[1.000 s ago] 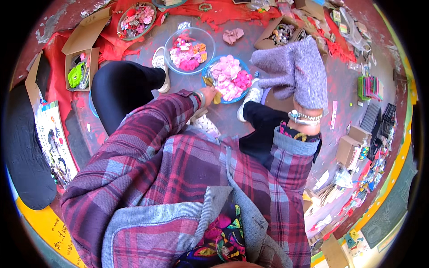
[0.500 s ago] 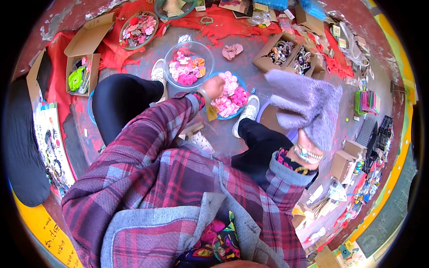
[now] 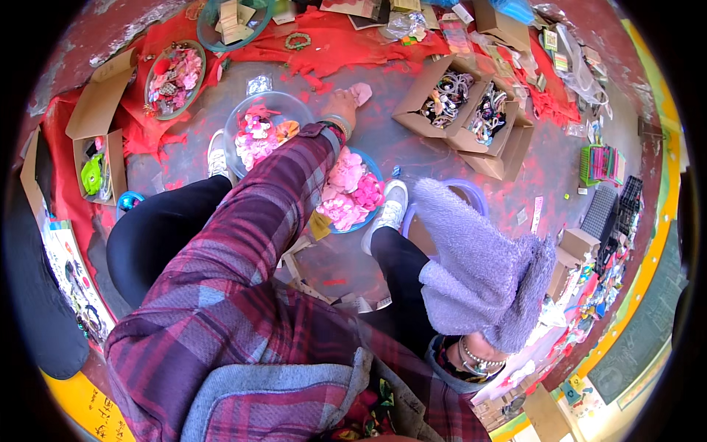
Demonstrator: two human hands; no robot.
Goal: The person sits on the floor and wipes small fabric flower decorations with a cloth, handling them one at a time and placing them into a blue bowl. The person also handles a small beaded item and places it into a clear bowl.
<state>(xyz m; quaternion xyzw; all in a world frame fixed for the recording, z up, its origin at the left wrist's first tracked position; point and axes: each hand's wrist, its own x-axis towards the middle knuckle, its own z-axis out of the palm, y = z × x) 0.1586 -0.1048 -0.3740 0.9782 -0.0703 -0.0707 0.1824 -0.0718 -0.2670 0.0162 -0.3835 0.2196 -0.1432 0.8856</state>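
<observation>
My left hand (image 3: 340, 107) reaches forward over the floor and closes on a pink fabric scrunchie (image 3: 360, 93), covering its left part. Just left of that wrist stands a clear plastic bowl (image 3: 234, 116) with pink, white and orange hair accessories. Below the forearm, a blue bowl (image 3: 378, 168) holds pink fluffy flower-like scrunchies (image 3: 346, 190). On the right, my right hand (image 3: 482, 346) is shut on a fluffy lavender-grey cloth (image 3: 479, 272). The cloth hangs over the hand and hides its fingers.
Cardboard boxes (image 3: 482, 144) of hair ties stand at the right. Behind the cloth is a purple basin (image 3: 471, 193). A bowl of pink accessories (image 3: 174, 77) and an open box (image 3: 96, 140) lie left, near red cloth (image 3: 324, 62). Green and pink baskets (image 3: 602, 165) stand far right.
My left hand has moved from the blue bowl forward to the pink scrunchie on the floor. My right hand has come down and nearer with the fluffy cloth. The view has shifted.
</observation>
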